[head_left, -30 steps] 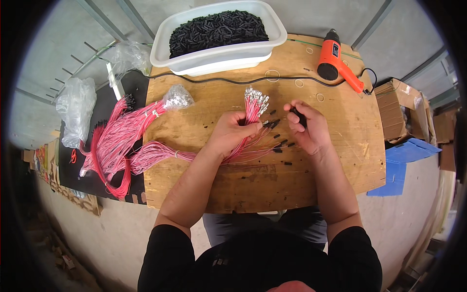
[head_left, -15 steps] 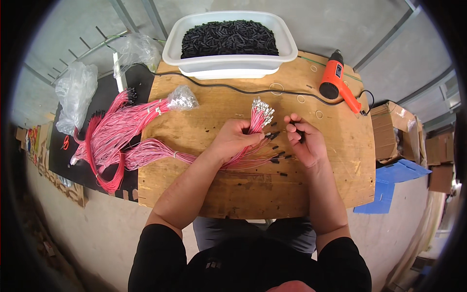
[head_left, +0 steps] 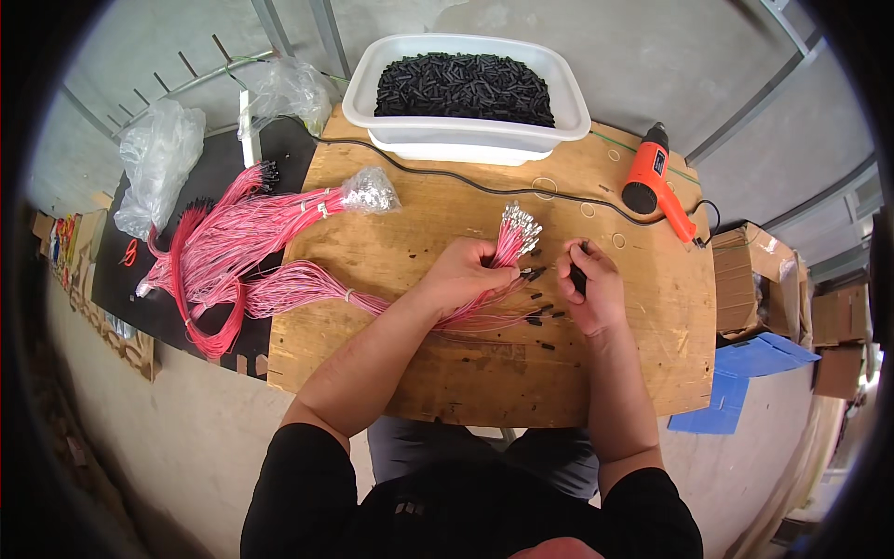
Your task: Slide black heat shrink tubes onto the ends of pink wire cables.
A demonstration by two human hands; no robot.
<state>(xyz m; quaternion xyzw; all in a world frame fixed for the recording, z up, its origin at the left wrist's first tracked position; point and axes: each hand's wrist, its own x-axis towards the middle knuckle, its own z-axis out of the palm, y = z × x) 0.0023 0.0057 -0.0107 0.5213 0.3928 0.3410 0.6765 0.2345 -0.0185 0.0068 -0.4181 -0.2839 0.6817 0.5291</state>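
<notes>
My left hand [head_left: 468, 275] is closed around a bundle of thin pink and white wires [head_left: 307, 282], just below their ends. Silver metal terminals [head_left: 521, 229] fan out above its thumb and forefinger. Several wires below that hand end in short black sleeves [head_left: 537, 318] lying on the wood. To the right, my right hand [head_left: 593, 291] is raised with its fingers curled around small black sleeves [head_left: 577, 278]; the fingers partly hide them. A gap separates the two hands.
At the back stands a white tub [head_left: 475, 138] of black sleeves. An orange heat gun [head_left: 649, 177] lies at the right, its black cord [head_left: 447, 171] crossing the wooden table [head_left: 372, 233]. More bundled pink wires [head_left: 242, 224] and plastic bags [head_left: 163, 168] lie at the left.
The whole view has shifted slightly. My right hand's fingers have drawn closer together around the black sleeves. My left hand keeps its hold on the wire bundle.
</notes>
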